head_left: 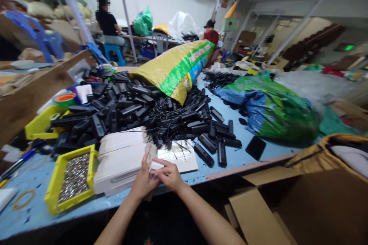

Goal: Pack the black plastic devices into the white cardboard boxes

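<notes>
My left hand [143,179] and my right hand [170,176] meet at the table's front edge. Between them is a small white piece [156,165] that looks like card; fingers of both hands close on it and partly hide it. Just left of my left hand lies a stack of flat white cards [119,157]. A white board [184,157] with a shiny top and thin black sticks on it lies beyond my right hand. Behind both hands spreads a heap of black plastic casings [138,103], with a tangle of thin black sticks [165,116] on top.
A yellow bin [51,195] holds small metal parts. Another yellow bin [34,124] stands behind it. A yellow-green sack [161,69] lies over the heap. At right are a green-blue bag [281,111], a black flat piece [255,148] and an open cardboard box [258,214]. People sit farther back.
</notes>
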A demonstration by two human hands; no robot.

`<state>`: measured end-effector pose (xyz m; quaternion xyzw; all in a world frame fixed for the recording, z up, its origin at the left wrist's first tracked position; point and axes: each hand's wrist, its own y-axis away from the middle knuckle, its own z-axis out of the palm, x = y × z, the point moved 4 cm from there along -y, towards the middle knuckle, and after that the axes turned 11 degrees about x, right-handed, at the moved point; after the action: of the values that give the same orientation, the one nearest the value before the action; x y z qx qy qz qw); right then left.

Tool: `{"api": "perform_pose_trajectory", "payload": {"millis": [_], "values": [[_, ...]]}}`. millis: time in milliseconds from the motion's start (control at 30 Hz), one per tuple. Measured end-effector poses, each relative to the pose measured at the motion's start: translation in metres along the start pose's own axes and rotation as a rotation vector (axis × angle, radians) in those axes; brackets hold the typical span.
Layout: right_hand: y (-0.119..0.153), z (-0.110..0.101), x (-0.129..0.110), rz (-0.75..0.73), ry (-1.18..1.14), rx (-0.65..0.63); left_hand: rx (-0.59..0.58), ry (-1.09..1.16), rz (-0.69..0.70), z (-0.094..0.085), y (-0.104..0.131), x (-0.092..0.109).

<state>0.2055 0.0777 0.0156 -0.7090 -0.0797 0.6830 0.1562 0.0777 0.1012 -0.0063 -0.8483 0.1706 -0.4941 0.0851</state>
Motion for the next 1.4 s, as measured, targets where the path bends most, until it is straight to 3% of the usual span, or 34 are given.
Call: {"api": "perform_pose_trajectory", "payload": {"millis": [200, 367, 433, 500, 600, 700, 767, 833, 867, 967, 1033, 1100, 1133, 1200, 1333, 1400], "values": [[-0.005, -0.008, -0.010, -0.019, 0.070, 0.055, 0.027, -0.115, 0.099, 0.003, -0.005, 0.004], [-0.001, -0.008, -0.003, 0.165, 0.051, 0.164, 0.000, -0.196, 0.130, 0.008, -0.003, 0.001], [0.001, -0.011, -0.008, 0.048, 0.089, 0.155, -0.026, -0.186, 0.141, 0.008, -0.001, -0.003], [0.004, -0.015, -0.018, -0.159, 0.157, 0.120, -0.056, -0.142, 0.152, 0.007, 0.001, -0.005], [0.011, -0.017, -0.025, -0.307, 0.247, -0.044, -0.063, -0.094, 0.124, 0.005, 0.003, 0.000], [0.027, -0.015, -0.015, -0.091, 0.310, -0.067, 0.063, -0.043, -0.030, 0.005, 0.004, 0.015], [0.038, -0.021, -0.007, 0.057, 0.302, -0.029, 0.052, 0.052, -0.155, 0.012, 0.008, 0.029], [0.042, -0.050, -0.005, 0.105, 0.274, 0.059, -0.013, 0.185, -0.193, 0.020, 0.013, 0.043], [0.041, -0.078, -0.006, 0.113, 0.277, 0.164, -0.021, 0.244, -0.178, 0.021, 0.014, 0.050], [0.033, -0.205, -0.013, 0.198, 0.452, 0.605, 0.014, 0.301, -0.159, 0.016, 0.015, 0.053], [0.030, -0.286, -0.013, 0.326, 0.627, 0.707, -0.052, 0.245, -0.220, 0.015, 0.018, 0.043], [0.029, -0.341, -0.007, 0.391, 0.684, 0.742, -0.143, 0.190, -0.263, 0.020, 0.023, 0.034], [0.028, -0.356, -0.001, 0.396, 0.693, 0.755, -0.182, 0.172, -0.257, 0.025, 0.027, 0.033], [0.021, -0.364, 0.016, 0.382, 0.697, 0.804, -0.241, 0.150, -0.170, 0.041, 0.035, 0.038], [-0.008, -0.338, 0.058, 0.360, 0.711, 0.918, -0.444, 0.120, 0.172, 0.083, 0.054, 0.069], [-0.027, -0.325, 0.073, 0.336, 0.706, 0.953, -0.503, 0.136, 0.232, 0.097, 0.062, 0.076]]}}
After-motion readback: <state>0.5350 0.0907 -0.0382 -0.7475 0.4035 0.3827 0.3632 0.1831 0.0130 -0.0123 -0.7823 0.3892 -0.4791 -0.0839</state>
